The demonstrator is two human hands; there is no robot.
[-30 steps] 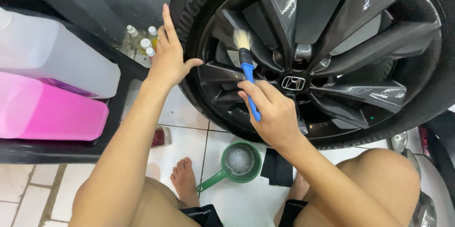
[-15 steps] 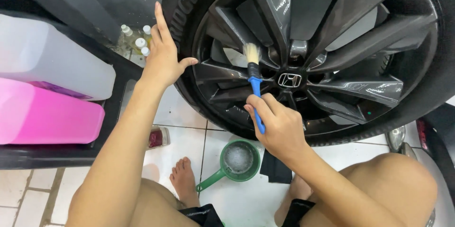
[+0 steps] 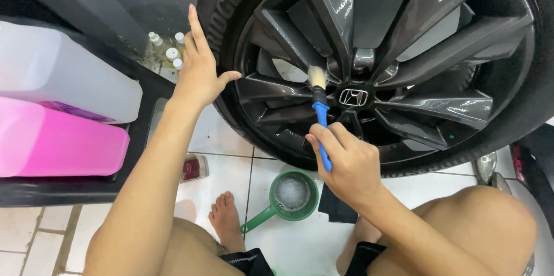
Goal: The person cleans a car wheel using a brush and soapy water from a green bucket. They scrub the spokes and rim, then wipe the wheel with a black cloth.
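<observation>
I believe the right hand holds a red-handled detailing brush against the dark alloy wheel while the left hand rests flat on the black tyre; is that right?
Not quite: the head view shows the detailing brush has a blue handle, not red. The right hand does hold it against the dark alloy wheel, and the left hand rests flat on the black tyre.

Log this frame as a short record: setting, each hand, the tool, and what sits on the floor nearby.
setting: person crouched on white tiled floor before a dark alloy car wheel
left hand: left hand open, flat against the tyre
right hand: right hand gripping a blue-handled brush
brush: pale bristles on a spoke beside the hub
floor: green scoop of foam below the wheel
left side: pink jug and clear jug on a dark shelf
</observation>
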